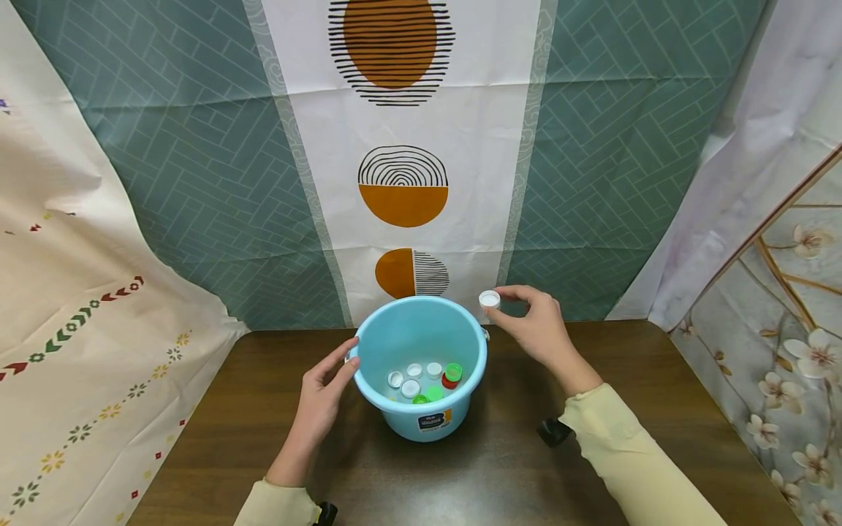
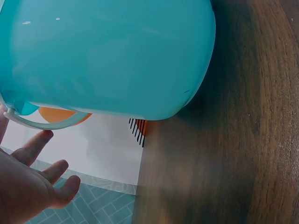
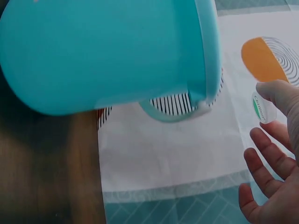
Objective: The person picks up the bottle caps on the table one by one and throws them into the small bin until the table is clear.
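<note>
In the head view a light-blue plastic bucket (image 1: 416, 307) stands upright on the table, with several white, green and red bottle caps (image 1: 411, 388) at its bottom. My right hand (image 1: 534, 321) is raised beside the rim at the right and pinches a white bottle cap (image 1: 490, 298) between thumb and fingertips. The right wrist view shows that cap (image 3: 265, 108) with a green mark on its top; the other fingers are spread. At the bucket's left rim, my left hand (image 1: 322, 387) touches with thumb and index finger. Its remaining fingers are loosely extended near the bucket handle (image 2: 51, 125).
The bucket stands on a dark wooden table (image 1: 263, 409) whose back edge meets a green and white patterned curtain (image 1: 421, 124). A cream cloth (image 1: 99, 329) hangs at the left, a floral cloth (image 1: 783, 380) at the right. Black wrist cameras (image 1: 555, 432) sit under the sleeves.
</note>
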Demonstrator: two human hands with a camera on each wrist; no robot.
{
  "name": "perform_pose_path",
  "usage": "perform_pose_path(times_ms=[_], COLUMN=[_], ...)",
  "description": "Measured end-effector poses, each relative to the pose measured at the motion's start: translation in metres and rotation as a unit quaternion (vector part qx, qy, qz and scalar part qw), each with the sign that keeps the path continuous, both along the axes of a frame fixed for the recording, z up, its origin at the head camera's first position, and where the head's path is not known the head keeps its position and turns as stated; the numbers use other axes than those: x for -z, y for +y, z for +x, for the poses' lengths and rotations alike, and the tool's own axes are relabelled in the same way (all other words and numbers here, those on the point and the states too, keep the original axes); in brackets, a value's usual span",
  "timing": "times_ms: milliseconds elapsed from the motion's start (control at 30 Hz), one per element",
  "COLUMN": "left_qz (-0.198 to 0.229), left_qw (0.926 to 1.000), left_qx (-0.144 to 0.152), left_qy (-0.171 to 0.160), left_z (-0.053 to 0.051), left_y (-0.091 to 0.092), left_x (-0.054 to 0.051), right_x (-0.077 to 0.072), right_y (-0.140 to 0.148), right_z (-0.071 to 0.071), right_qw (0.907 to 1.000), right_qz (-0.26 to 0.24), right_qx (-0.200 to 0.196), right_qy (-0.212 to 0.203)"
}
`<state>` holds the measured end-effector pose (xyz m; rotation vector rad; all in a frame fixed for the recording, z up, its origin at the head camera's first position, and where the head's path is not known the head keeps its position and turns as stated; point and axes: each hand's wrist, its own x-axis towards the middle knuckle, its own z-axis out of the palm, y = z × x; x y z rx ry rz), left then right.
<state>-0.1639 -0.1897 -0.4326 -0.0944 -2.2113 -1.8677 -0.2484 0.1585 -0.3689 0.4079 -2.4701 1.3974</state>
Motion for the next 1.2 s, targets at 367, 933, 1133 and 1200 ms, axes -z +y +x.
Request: perform_pose_path(times_ms=[367,933,1133,1200], left_qz=[0.006,0.004,0.004,0.001], left_qw=[1.0000,0.9999,1.0000,1.0000], left_qx=[0.003,0.008,0.007,0.007], left_qy=[-0.005,-0.005,-0.003,0.000], left_z=[0.003,0.014,0.007,0.007], left_y=[0.000,0.006,0.003,0.004], left_x=[-0.003,-0.023,-0.011,-0.012], right_x=[-0.009,-0.014,-0.017,-0.016], right_y=[-0.028,-0.074,-0.086,-0.090], right_z=[0.005,0.008,0.010,0.010], right_qw=[0.9995,0.9954,0.9939,0.9938], right_qz=[-0.009,-0.021,-0.019,-0.015], right_qx=[-0.024,-0.089,-0.101,-0.101], right_qy=[-0.018,-0.030,-0.039,-0.044])
